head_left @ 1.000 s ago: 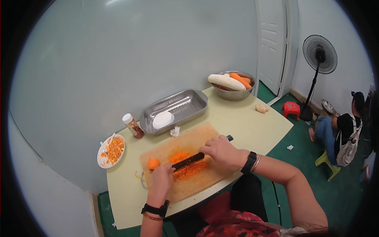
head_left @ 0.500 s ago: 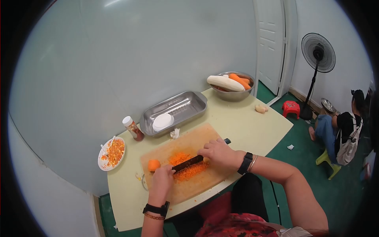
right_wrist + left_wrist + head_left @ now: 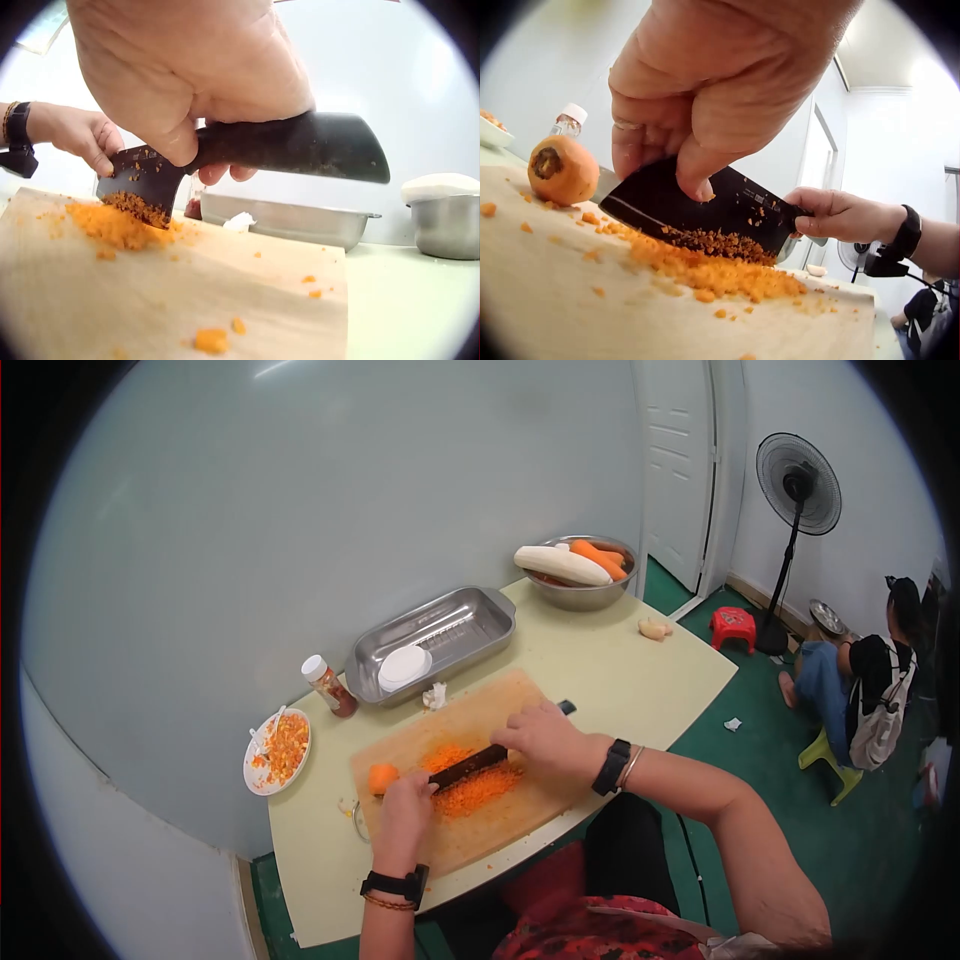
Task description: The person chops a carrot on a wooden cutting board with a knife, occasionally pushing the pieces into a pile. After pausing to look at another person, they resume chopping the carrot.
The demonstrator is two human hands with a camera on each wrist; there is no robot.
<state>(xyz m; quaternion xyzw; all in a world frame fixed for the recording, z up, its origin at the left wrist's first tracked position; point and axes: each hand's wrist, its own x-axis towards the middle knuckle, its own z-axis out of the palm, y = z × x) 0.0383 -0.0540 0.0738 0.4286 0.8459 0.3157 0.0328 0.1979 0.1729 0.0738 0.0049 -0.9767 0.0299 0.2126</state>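
Note:
My right hand (image 3: pixel 548 742) grips a black cleaver (image 3: pixel 712 206) where its dark handle (image 3: pixel 300 146) meets the blade. With thumb and fingers, my left hand (image 3: pixel 404 812) pinches the blade near its front end. Bits of orange stick to the blade's side. Its edge stands in a heap of finely chopped carrot (image 3: pixel 480 792) on the wooden cutting board (image 3: pixel 480 850). A cut carrot end (image 3: pixel 382 778) sits on the board just beyond my left hand. In the right wrist view, a larger carrot piece (image 3: pixel 212 341) lies near the board's edge.
Behind the board are a steel tray (image 3: pixel 470 622) with a white lid (image 3: pixel 405 667) and a spice jar (image 3: pixel 330 688). At left stands a plate of chopped food (image 3: pixel 285 752). A steel bowl (image 3: pixel 590 597) of vegetables is at the back right, near some ginger (image 3: pixel 655 628). A person sits at far right.
The cleaver stays in both hands over the chopped carrot, with only slight shifts of its blade and handle. The whole head view has drifted a little.

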